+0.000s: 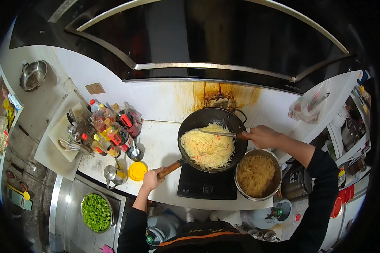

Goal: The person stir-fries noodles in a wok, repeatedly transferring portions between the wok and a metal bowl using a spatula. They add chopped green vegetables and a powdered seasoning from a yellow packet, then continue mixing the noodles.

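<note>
My left hand (152, 179) grips the wooden handle (170, 168) of a dark wok (190, 121) that sits over a black induction cooktop (205, 186). Pale shredded vegetable, perhaps potato, with small red bits (207, 148) fills much of the wok. My right hand (262, 136) holds a metal spatula (220, 134) by its wooden grip, and the blade end lies among the shreds at the wok's left side. Right of the cooktop stands a steel bowl (279, 180) of brownish thin noodles or shreds (256, 175), below my right forearm.
Several sauce bottles (120, 132) crowd the counter's left, near a yellow lid (137, 171) and a steel pitcher (115, 175). Chopped green vegetable (96, 212) fills a bowl at lower left. A range hood (209, 38) hangs above. Gas cylinders (262, 215) stand below the counter.
</note>
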A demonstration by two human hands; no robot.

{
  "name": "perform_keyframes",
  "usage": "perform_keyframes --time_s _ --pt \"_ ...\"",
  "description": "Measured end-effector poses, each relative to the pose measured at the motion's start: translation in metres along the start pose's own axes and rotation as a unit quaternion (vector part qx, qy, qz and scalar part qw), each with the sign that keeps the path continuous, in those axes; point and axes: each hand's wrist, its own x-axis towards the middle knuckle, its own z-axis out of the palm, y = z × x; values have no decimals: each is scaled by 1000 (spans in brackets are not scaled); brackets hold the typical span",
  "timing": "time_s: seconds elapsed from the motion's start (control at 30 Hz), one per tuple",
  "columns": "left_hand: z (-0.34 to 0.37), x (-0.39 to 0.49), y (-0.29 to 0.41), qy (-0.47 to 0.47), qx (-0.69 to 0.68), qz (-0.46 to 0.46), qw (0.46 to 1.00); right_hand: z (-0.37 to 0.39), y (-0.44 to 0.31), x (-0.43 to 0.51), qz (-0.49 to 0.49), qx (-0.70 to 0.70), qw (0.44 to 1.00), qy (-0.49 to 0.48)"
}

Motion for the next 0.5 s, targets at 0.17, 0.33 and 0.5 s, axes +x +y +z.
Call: perform_keyframes --time_s 0.17,0.33,0.5 --pt "4 -1 -5 7 14 -3 1000 -1 -32 -35 -71 -111 991 17" --pt "3 -2 -3 24 11 6 1000 -4 -40 -86 -49 -113 990 63" --pt "5 0 -5 26 -3 14 1000 13 -25 -145 52 -82 994 44"
